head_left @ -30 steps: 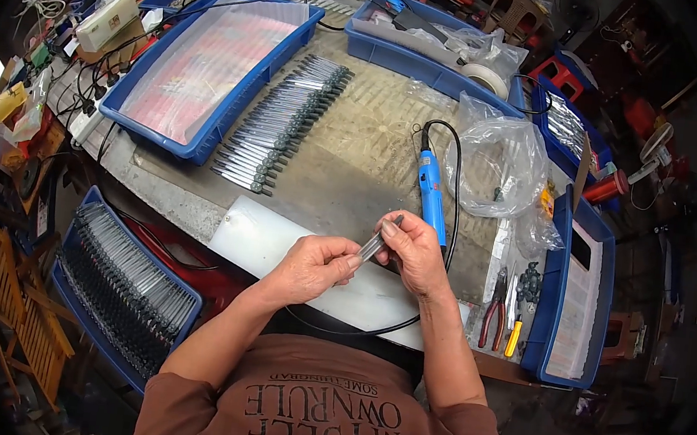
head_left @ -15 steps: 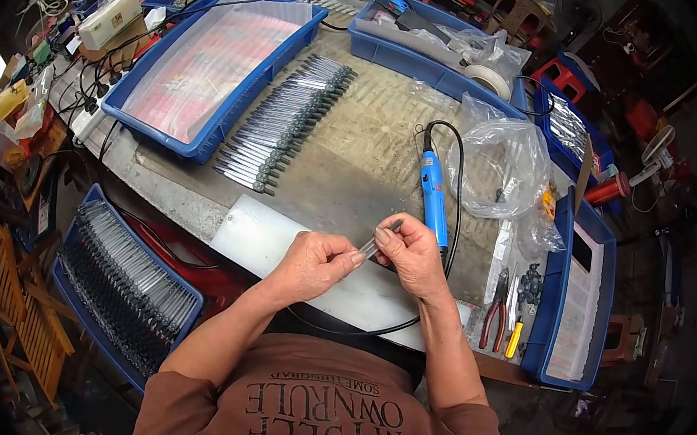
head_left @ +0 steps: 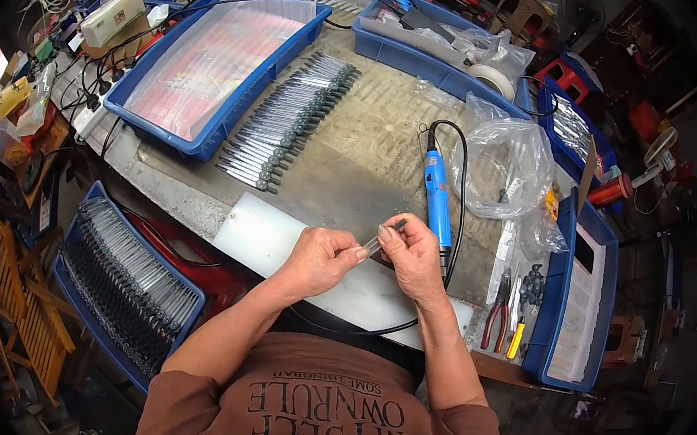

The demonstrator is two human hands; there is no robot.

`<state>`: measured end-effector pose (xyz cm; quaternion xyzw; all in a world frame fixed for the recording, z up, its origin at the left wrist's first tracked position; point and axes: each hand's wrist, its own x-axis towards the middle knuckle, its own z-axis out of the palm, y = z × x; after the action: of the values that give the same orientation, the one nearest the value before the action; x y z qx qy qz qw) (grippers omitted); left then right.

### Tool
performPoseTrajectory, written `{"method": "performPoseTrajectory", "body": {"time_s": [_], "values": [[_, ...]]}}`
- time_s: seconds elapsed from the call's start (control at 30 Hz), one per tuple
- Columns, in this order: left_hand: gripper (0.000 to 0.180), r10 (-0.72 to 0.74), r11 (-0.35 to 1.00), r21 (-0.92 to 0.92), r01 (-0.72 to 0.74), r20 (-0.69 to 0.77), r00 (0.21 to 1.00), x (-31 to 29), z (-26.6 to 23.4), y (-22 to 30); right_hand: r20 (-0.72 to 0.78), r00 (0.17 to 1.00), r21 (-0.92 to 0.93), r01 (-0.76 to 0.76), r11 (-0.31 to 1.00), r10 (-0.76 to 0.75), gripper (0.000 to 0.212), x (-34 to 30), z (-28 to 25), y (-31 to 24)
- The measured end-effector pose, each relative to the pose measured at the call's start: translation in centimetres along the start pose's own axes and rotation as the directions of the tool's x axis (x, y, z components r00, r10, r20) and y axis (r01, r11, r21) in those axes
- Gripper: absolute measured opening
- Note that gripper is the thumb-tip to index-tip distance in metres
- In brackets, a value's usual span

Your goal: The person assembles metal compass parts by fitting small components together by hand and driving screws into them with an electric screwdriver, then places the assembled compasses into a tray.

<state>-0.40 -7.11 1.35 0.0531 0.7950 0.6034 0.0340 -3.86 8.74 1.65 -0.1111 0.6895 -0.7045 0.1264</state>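
Observation:
Above the white board (head_left: pixel 259 232) at the table's near edge, both my hands hold one slim pen-like piece (head_left: pixel 374 244) with a clear or silvery shaft and a dark end. My left hand (head_left: pixel 316 263) pinches its lower left end between thumb and fingers. Around the dark upper end, my right hand (head_left: pixel 413 263) is closed, with its thumb on top. Fingers cover much of the piece. A long row of similar slim pieces (head_left: pixel 288 126) with dark ends lies beyond. Just right of my right hand rests a blue corded electric screwdriver (head_left: pixel 436 193).
Left, a blue tray (head_left: pixel 203 149) holds plastic-covered sheets; a lower blue bin (head_left: pixel 197 303) is packed with slim pieces. Pliers (head_left: pixel 497 314) and a yellow-handled screwdriver (head_left: pixel 516 340) lie right, near another blue tray (head_left: pixel 552 324). A clear plastic bag (head_left: pixel 506 170) and black cable (head_left: pixel 463 157) lie beyond.
My hands keep almost the same grip on the pen-like piece. The whole view has shifted slightly. Another person's hand has come into sight at the far upper left.

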Motion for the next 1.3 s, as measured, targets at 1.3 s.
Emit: {"method": "performPoseTrajectory", "body": {"time_s": [1.3], "values": [[0.019, 0.130, 0.855, 0.426, -0.295, 0.373, 0.919, -1.4, -0.5, -0.2, 0.404, 0.915, -0.685, 0.296, 0.666, 0.009, 0.009, -3.1, -1.0, -1.1]]}}
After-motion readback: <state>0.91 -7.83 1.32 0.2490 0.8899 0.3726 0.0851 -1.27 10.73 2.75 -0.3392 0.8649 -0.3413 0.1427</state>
